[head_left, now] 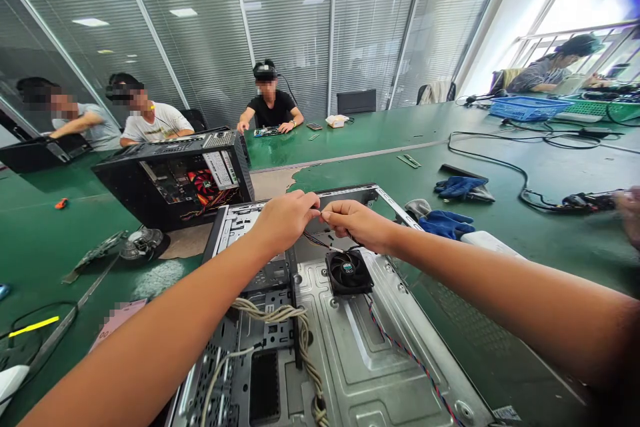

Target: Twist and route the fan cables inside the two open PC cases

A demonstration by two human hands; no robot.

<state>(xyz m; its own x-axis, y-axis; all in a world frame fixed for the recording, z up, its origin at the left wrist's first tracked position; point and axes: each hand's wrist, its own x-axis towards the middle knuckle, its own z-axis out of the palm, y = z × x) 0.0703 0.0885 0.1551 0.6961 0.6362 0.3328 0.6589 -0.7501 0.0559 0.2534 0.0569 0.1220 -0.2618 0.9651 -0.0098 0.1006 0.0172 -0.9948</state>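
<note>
An open computer case [415, 360] lies on its side in front of me. Above its far end, my left hand [296, 217] and my right hand [357, 223] meet fingertip to fingertip, both pinched closed. Thin dark wires [315, 239] hang below the fingers, seemingly held between them; their ends are hidden. A black cooling fan [349, 272] rests on the bare metal panel just below my right hand. From it a red, blue and black twisted cable [400, 345] runs toward me. A beige twisted cable bundle [305, 340] lies along the drive bays.
Another computer tower [135, 183] stands beyond on the left, near a metal cooler [143, 243]. Blue gloves [445, 223] and a black cable [520, 173] lie to the right. Several people sit around the green table [350, 160]; a blue basket [530, 109] stands far right.
</note>
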